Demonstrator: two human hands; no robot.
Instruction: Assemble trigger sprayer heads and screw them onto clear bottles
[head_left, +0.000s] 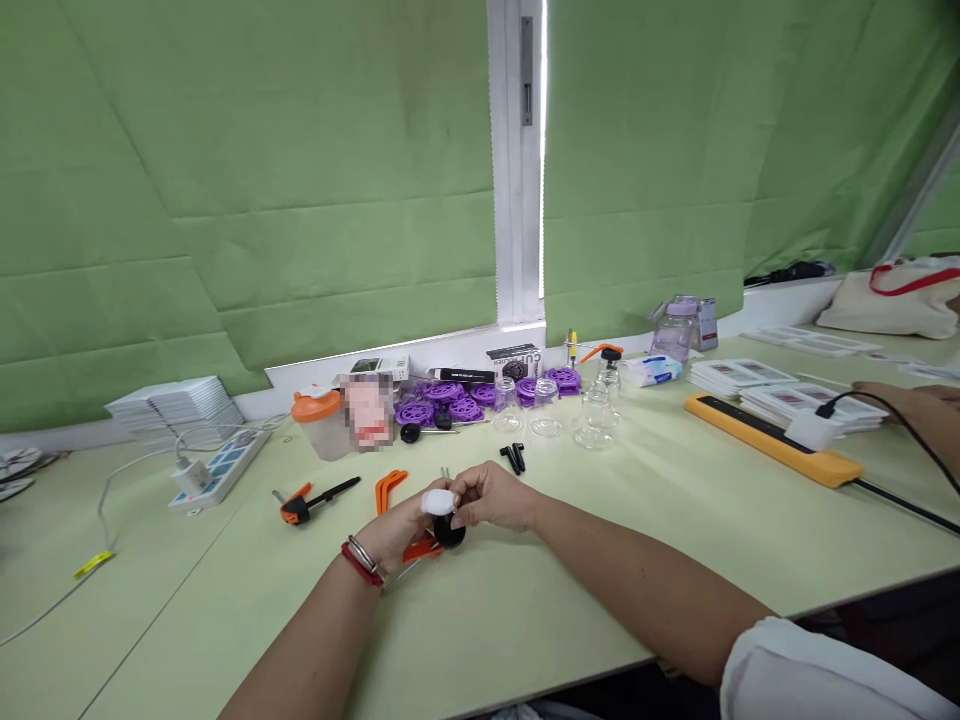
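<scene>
Near the front of the table, both hands meet around a small black round part (450,531) with a white oval piece (438,502) above it. My left hand (401,530), with bracelets at the wrist, is closed around the black part from the left. From the right, the fingers of my right hand (491,495) pinch its edge; the exact contact is partly hidden. An orange bent piece (424,549) and a thin metal rod show beneath my left hand. Just beyond it lie orange angled handles (388,490), and small black pieces (514,458) are past my right hand.
Behind stand clear glass jars (596,415), purple wheel-like parts (416,411) and an orange-lidded cup (317,420). White (223,468) and yellow (772,440) power strips with cables flank the work area. Another person's hand (904,405) is at right, near stacked cards (739,376).
</scene>
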